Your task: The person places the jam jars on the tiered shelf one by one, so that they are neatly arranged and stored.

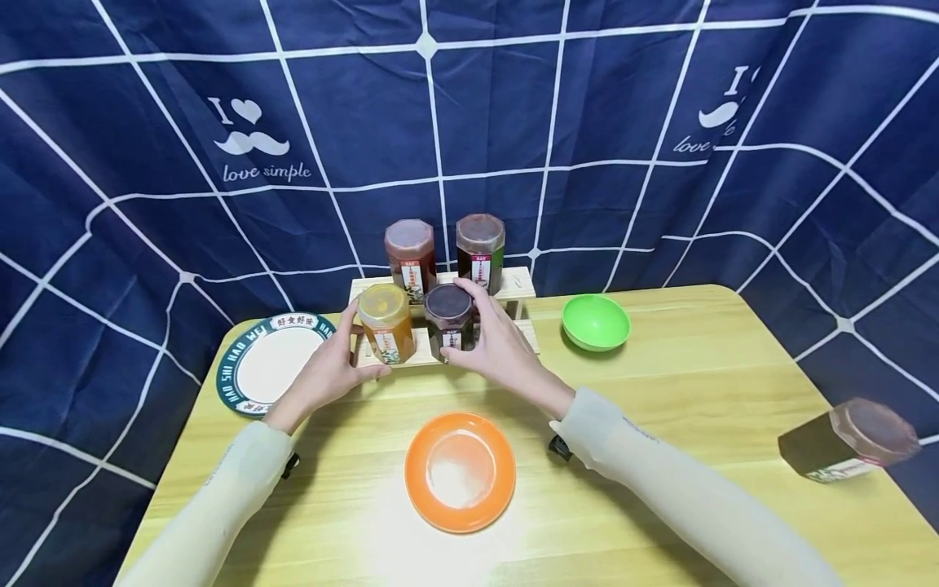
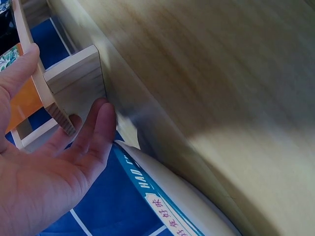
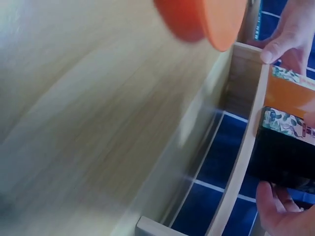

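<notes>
A two-tier wooden rack stands at the back of the table with jars on both steps. My left hand grips the rack's left end, thumb on the front rail and fingers around the side. Close by this hand is a jar of orange contents on the lower step. My right hand holds a dark jar just right of it, with the thumb over its front and the fingers on its right side. Behind them, a reddish jar and another dark jar occupy the upper step.
A white plate with a green rim lies at the left. An orange plate sits in front of the rack, and a green bowl to its right. Another dark jar stands at the far right. Blue checked cloth hangs behind.
</notes>
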A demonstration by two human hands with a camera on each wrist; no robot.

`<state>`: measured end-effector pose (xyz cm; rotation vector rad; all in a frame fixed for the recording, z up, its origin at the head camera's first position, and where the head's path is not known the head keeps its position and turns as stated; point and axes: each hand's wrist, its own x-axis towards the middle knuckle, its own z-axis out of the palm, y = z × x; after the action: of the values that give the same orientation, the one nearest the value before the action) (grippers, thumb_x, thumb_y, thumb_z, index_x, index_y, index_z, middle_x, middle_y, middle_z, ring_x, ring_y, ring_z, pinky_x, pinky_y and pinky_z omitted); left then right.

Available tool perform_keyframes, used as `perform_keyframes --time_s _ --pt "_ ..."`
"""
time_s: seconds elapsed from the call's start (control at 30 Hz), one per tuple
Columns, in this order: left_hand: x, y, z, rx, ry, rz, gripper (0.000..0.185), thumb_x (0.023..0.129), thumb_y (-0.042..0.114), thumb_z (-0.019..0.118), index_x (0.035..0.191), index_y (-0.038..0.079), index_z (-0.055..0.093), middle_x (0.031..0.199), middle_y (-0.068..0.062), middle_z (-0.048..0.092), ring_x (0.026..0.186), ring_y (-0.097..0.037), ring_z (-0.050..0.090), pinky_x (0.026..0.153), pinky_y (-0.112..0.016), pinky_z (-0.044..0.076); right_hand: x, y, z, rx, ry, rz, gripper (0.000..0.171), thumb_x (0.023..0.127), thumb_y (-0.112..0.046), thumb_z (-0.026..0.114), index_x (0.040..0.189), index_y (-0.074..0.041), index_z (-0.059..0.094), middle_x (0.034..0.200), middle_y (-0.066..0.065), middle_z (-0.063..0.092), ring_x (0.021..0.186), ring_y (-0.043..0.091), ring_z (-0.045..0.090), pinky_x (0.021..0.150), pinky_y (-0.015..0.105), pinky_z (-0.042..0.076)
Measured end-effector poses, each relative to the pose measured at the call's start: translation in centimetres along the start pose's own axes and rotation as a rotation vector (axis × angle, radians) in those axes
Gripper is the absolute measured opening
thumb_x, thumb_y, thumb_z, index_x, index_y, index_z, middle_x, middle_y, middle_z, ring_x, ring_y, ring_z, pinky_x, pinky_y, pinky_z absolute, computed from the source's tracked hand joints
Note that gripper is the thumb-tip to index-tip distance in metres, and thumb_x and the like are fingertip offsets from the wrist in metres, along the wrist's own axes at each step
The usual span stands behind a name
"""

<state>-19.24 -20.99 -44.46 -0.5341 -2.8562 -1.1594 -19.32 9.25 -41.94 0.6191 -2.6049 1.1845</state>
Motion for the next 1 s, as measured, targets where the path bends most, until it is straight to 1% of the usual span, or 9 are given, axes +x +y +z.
perform_keyframes --time_s 0.07,0.17,0.27,0.43,0.47,0.63,0.7,0.9,1.0 --pt "0.0 0.0 0.0 0.001 0.001 -0.001 0.122 0.087 0.022 0.097 0.174 0.018 0.011 0.143 -0.028 0.061 0.110 -0.043 0.064 0.095 -0.061 0.050 -0.1 0.2 0.0 0.017 0.000 -0.015 0.107 0.079 -0.023 0.097 0.167 -0.030 0.036 0.152 0.011 0.057 0.136 0.026 0.056 0.107 0.055 0.049" --pt "-0.1 0.1 0.1 0.004 0.002 -0.008 0.123 0.087 0.021 0.097 0.174 0.018 0.010 0.145 -0.028 0.060 0.116 -0.044 0.063 0.099 -0.063 0.048 -0.1 0.4 0.1 0.038 0.006 -0.027 0.105 0.080 -0.023 0.096 0.167 -0.031 0.037 0.152 0.010 0.058 0.130 0.024 0.057 0.104 0.053 0.050" --pt "-0.1 0.1 0.2 0.008 0.001 -0.006 0.123 0.087 0.021 0.096 0.174 0.017 0.009 0.145 -0.028 0.060 0.117 -0.044 0.063 0.099 -0.062 0.049 0.0 0.7 0.2 0.041 0.017 -0.031 0.105 0.081 -0.026 0.097 0.167 -0.032 0.038 0.152 0.009 0.058 0.129 0.024 0.058 0.103 0.052 0.051" --pt "0.0 0.2 0.2 0.001 0.006 0.012 0.122 0.088 0.020 0.096 0.173 0.016 0.010 0.141 -0.029 0.062 0.099 -0.038 0.066 0.085 -0.053 0.053 0.2 1.0 0.4 0.049 0.032 -0.036 0.105 0.080 -0.025 0.098 0.167 -0.033 0.039 0.151 0.008 0.059 0.131 0.023 0.057 0.104 0.052 0.050" --pt "0.0 0.2 0.2 0.002 0.006 0.012 0.122 0.088 0.020 0.096 0.173 0.016 0.010 0.141 -0.029 0.062 0.099 -0.038 0.066 0.085 -0.054 0.053 0.3 1.0 0.4 0.052 0.032 -0.038 0.105 0.081 -0.025 0.097 0.167 -0.032 0.039 0.152 0.008 0.059 0.130 0.023 0.057 0.103 0.052 0.050" --pt "-0.3 0.0 0.0 0.014 0.008 0.004 0.123 0.088 0.020 0.096 0.174 0.017 0.007 0.144 -0.029 0.060 0.121 -0.047 0.063 0.101 -0.065 0.048 0.6 0.9 0.6 0.051 0.022 -0.049 0.105 0.083 -0.023 0.096 0.168 -0.032 0.036 0.155 0.009 0.057 0.130 0.022 0.057 0.102 0.051 0.051" --pt "-0.3 0.0 0.0 0.015 0.006 0.001 0.124 0.088 0.020 0.096 0.174 0.017 0.006 0.146 -0.030 0.059 0.125 -0.049 0.061 0.104 -0.067 0.046 0.5 0.8 0.5 0.049 0.017 -0.045 0.105 0.084 -0.023 0.096 0.169 -0.031 0.035 0.155 0.009 0.057 0.131 0.023 0.058 0.101 0.053 0.052" --pt "-0.1 0.1 0.2 0.016 0.007 0.006 0.123 0.088 0.021 0.096 0.174 0.017 0.008 0.144 -0.030 0.061 0.108 -0.044 0.064 0.094 -0.061 0.049 -0.5 0.9 -0.3 0.067 -0.008 0.035 0.108 0.087 -0.024 0.095 0.170 -0.034 0.026 0.135 0.008 0.068 0.118 0.025 0.069 0.093 0.051 0.057" --pt "0.0 0.1 0.3 0.017 0.010 0.014 0.123 0.088 0.021 0.096 0.174 0.017 0.009 0.142 -0.029 0.062 0.101 -0.041 0.063 0.090 -0.058 0.049 -1.0 1.1 -1.1 0.068 -0.010 0.042 0.109 0.087 -0.021 0.092 0.170 -0.033 0.023 0.133 0.006 0.067 0.119 0.024 0.069 0.096 0.051 0.057"
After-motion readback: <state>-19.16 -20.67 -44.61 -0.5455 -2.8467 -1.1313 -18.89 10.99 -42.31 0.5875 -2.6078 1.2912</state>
